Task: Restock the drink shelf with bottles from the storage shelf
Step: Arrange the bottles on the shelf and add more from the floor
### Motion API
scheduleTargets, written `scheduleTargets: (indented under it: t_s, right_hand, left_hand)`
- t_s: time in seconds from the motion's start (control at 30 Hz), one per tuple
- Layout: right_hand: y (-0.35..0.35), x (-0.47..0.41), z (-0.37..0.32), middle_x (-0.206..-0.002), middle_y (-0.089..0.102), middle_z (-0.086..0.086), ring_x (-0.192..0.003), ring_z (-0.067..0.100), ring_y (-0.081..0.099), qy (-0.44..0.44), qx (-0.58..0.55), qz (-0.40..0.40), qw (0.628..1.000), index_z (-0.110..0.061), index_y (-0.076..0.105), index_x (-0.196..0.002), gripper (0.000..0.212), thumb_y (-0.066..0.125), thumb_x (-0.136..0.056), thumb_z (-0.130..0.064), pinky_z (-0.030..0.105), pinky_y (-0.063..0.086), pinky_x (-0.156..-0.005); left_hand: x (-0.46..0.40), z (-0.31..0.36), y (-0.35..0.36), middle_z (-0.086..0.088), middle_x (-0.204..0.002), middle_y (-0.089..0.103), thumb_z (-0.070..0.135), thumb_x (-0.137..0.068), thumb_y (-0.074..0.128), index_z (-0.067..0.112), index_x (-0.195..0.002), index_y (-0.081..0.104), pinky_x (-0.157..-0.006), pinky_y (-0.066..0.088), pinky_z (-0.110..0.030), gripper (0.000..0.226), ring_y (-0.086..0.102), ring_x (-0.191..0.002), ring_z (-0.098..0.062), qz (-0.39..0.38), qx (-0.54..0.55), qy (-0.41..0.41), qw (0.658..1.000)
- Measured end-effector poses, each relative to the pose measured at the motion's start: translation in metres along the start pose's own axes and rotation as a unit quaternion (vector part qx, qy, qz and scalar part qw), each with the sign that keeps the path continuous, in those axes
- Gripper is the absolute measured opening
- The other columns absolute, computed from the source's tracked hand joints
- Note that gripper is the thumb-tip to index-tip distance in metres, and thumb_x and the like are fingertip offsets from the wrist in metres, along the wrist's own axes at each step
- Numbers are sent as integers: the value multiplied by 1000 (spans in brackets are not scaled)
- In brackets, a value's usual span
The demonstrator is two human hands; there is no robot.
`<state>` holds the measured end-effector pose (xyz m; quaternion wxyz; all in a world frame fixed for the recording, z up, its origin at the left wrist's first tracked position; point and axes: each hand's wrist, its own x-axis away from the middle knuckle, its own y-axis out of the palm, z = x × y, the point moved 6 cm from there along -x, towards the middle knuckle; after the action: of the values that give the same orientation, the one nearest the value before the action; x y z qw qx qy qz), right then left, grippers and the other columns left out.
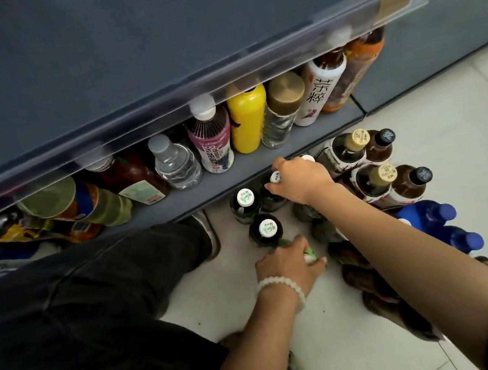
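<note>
While the person crouches on the pale tiled floor (pixel 462 131), the dark blue drink shelf (pixel 264 163) fills the upper part of the view, its lowest board carrying a row of bottles: a yellow bottle (pixel 248 119) stands near the middle of that board, a purple-labelled bottle (pixel 213 139) just to its left, a clear water bottle (pixel 173 163) further left, and a white bottle with black characters (pixel 322 90) to its right. Below the board's front edge, a cluster of dark bottles with white caps (pixel 267 228) stands on the floor. Right of these stand brown bottles with pale and black caps (pixel 374 173), and blue bottles (pixel 433 215) lie nearer the camera. The right hand (pixel 301 179) is curled over the tops of dark bottles closest to the shelf. The left hand (pixel 287 264), with a white bead bracelet (pixel 279 288) at the wrist, closes around a green-labelled bottle (pixel 309 254) below the cluster.
</note>
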<state>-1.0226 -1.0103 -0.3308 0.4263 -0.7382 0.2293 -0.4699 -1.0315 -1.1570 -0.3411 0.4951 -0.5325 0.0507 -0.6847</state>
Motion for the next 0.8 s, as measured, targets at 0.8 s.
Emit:
scheduleTargets:
  t_s: [0.8]
  right_hand:
    - [-122, 123, -42, -90, 67, 6, -89, 26, 61, -95, -110, 210, 967, -21, 63, -95, 26, 65, -76, -40, 33, 46, -69]
  left_hand:
    - [104, 30, -82, 1, -108, 61, 42, -81, 54, 27, -90, 53, -76, 32, -34, 18, 54, -102, -25, 134, -101, 176, 970]
